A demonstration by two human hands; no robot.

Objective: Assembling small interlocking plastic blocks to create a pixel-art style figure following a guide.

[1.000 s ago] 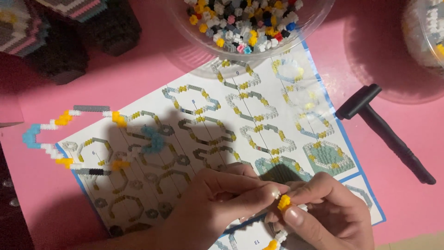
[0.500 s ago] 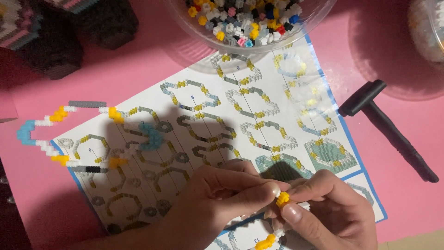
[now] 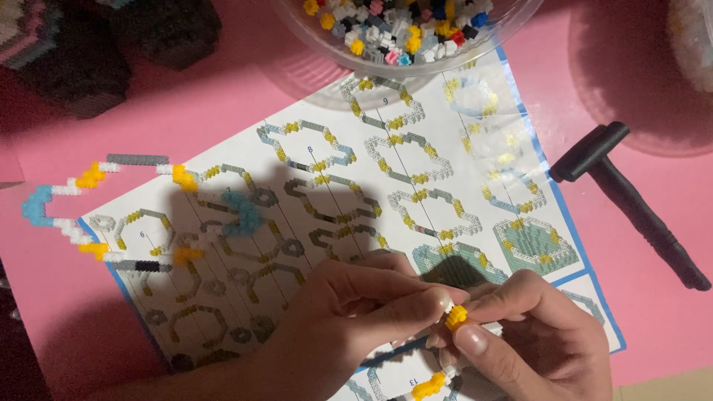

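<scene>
My left hand point(image 3: 349, 319) and my right hand point(image 3: 535, 334) meet at the bottom of the view, fingertips pinched together on a small yellow block point(image 3: 455, 317). A short strip of white and yellow blocks point(image 3: 431, 383) hangs below the fingers. Both hands hover over a printed instruction sheet point(image 3: 386, 193) showing ring-shaped building steps. A partly built ring of grey, white, yellow and blue blocks point(image 3: 96, 208) lies on the sheet's left edge.
A clear bowl point(image 3: 405, 33) full of mixed small blocks stands at the top. A black hammer-like tool point(image 3: 631, 204) lies to the right on the pink surface point(image 3: 186, 104). Dark block models point(image 3: 82, 44) sit top left; a second clear container point(image 3: 694, 44) top right.
The view has drifted slightly, so the sheet and bowl sit higher in the frame. My hands keep pinching the yellow block in the same spot; the strip below shows more.
</scene>
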